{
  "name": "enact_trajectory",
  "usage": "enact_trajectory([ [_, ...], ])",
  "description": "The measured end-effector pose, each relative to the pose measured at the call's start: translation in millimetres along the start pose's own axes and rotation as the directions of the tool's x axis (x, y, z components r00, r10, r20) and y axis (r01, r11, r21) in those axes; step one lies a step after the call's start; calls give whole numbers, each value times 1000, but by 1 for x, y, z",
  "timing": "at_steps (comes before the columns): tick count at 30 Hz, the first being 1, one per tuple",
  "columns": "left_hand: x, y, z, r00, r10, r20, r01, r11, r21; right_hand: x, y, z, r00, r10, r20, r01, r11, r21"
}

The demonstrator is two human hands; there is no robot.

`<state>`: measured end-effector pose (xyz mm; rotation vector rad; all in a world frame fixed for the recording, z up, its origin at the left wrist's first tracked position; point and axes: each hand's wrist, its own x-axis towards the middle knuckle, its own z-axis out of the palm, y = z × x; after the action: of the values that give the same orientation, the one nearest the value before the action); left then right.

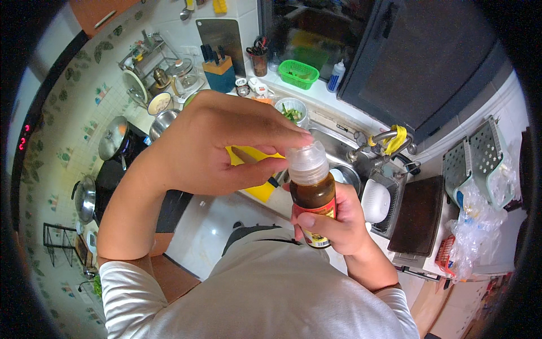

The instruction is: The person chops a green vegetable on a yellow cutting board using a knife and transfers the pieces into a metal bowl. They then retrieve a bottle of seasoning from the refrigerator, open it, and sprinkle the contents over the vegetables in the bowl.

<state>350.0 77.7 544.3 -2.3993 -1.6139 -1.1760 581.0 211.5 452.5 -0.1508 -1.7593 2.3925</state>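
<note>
My right hand (pixel 338 220) is wrapped around a dark brown bottle (pixel 315 197) with a red and yellow label, held upright before my chest. From the left, my left hand (pixel 237 144) reaches over it, its fingertips at the bottle's clear plastic cap (pixel 308 163). Whether those fingers pinch the cap or only touch it cannot be told. Behind my left hand lies a yellow cutting board (pixel 258 193) with a knife on it, partly hidden. A white bowl of cut green vegetables (pixel 292 111) stands beyond the bottle.
A sink (pixel 330 142) with a faucet (pixel 391 137) and a white colander (pixel 376 201) is at the right. Stove pans, a lidded one (pixel 114 137) among them, stand at the left. A knife block (pixel 219 73) and a green basket (pixel 299 74) stand at the back.
</note>
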Motion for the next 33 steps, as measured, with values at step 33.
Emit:
enact_trajectory([
  [33,-12,32,96,748,-534,-393,146,711,-688,16,24,1,930,-290,-226,249,949,-193],
])
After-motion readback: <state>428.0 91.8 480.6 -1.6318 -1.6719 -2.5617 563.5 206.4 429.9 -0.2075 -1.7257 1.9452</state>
